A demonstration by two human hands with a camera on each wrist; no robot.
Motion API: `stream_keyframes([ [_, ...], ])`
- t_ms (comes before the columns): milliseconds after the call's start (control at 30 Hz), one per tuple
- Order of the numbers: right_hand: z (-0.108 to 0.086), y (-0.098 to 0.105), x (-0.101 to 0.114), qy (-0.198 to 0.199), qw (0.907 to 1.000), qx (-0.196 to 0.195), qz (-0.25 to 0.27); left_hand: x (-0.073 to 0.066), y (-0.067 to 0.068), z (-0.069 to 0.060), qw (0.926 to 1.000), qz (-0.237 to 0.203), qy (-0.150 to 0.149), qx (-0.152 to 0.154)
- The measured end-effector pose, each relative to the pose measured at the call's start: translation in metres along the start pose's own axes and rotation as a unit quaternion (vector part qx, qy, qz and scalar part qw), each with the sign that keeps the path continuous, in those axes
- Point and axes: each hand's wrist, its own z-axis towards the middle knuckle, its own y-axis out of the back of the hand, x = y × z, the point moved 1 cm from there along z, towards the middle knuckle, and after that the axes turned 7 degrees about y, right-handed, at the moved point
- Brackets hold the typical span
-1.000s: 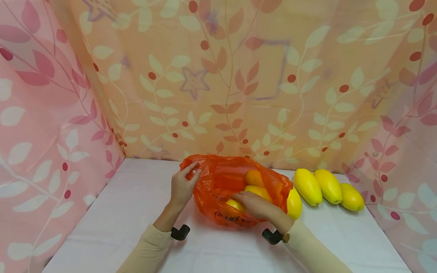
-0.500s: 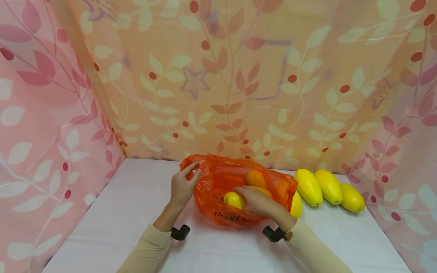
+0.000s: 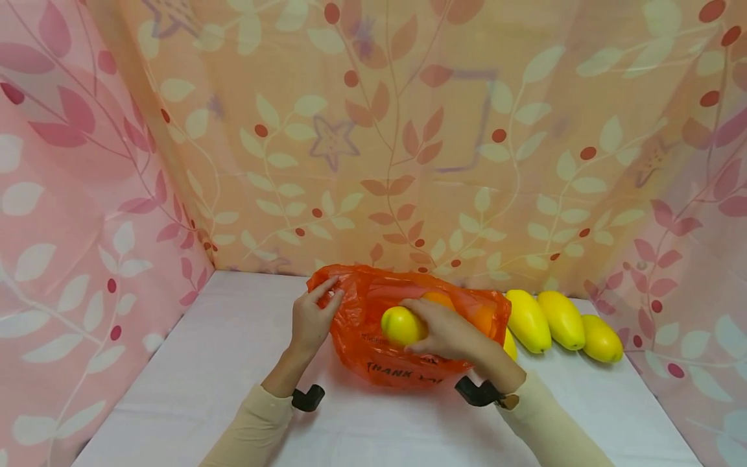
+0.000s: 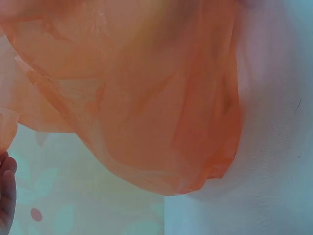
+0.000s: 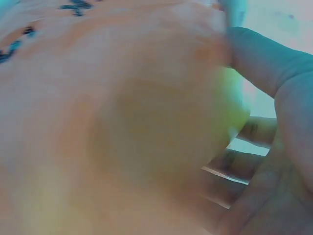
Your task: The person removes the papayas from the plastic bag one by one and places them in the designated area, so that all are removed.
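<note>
A red-orange plastic bag (image 3: 356, 350) with black lettering lies on the table, its mouth spread. My left hand (image 3: 312, 321) pinches the bag's left rim; in the left wrist view its fingertips (image 4: 7, 181) show at the left edge beside the bag (image 4: 142, 122). At the bag's mouth my right hand (image 3: 446, 331) grips a yellow fruit (image 3: 401, 325), thumb below and fingers above. Orange fruit (image 3: 438, 299) shows behind that hand. The right wrist view has the right hand (image 5: 264, 161) curled round the yellow fruit (image 5: 234, 100), with bag film in front of it.
Three yellow mangoes (image 3: 527, 321) lie side by side to the right of the bag, and another yellow fruit (image 3: 510, 345) is partly hidden by the bag's right edge. Patterned curtains stand behind and at both sides of the white table (image 3: 192, 363).
The right hand has lifted the yellow fruit up from low in the bag towards its mouth. The bag's right edge has shifted right, covering more of the fruit beside it. The left hand has stayed put.
</note>
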Motion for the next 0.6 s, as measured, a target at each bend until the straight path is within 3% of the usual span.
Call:
stream_keyframes([
  [233, -0.009, 0.024, 0.012, 0.018, 0.9993, -0.032, 0.006, 0.000, 0.000, 0.000, 1.0000, -0.006, 0.001, 0.001],
  [600, -0.023, 0.051, 0.013, 0.034, 0.9952, -0.091, 0.008, -0.002, 0.001, 0.000, 1.0000, -0.003, 0.004, 0.003],
])
